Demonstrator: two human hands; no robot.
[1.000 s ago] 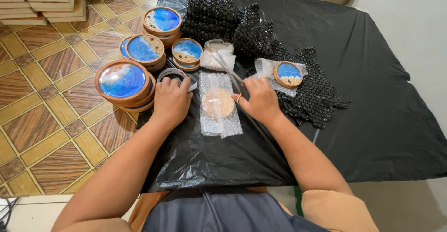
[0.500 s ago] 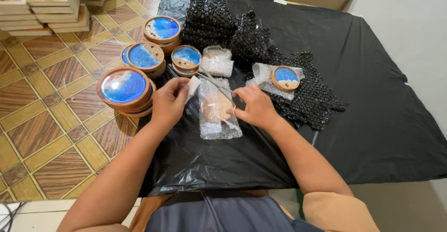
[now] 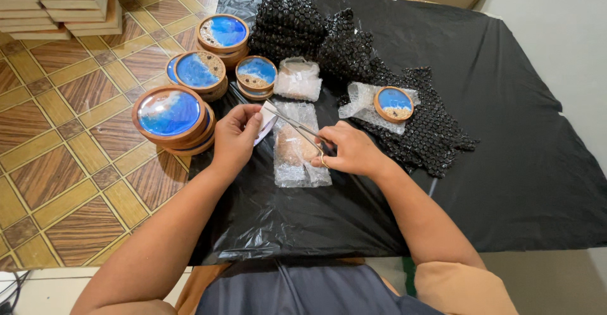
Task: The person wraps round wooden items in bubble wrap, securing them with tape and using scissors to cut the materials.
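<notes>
A clear bubble-wrap parcel [image 3: 297, 147], oblong with a round brownish disc showing through, lay on the black plastic sheet [image 3: 506, 163] between the left hand [image 3: 237, 136] and the right hand [image 3: 351, 152]. A second, smaller clear parcel [image 3: 297, 80], squarish and already closed, sat just beyond it, beside the stacked round coasters [image 3: 256, 74]. To the right, a blue-topped coaster [image 3: 393, 104] rested on an open piece of clear bubble wrap [image 3: 357, 100]. No labels, signs or screens showed.
</notes>
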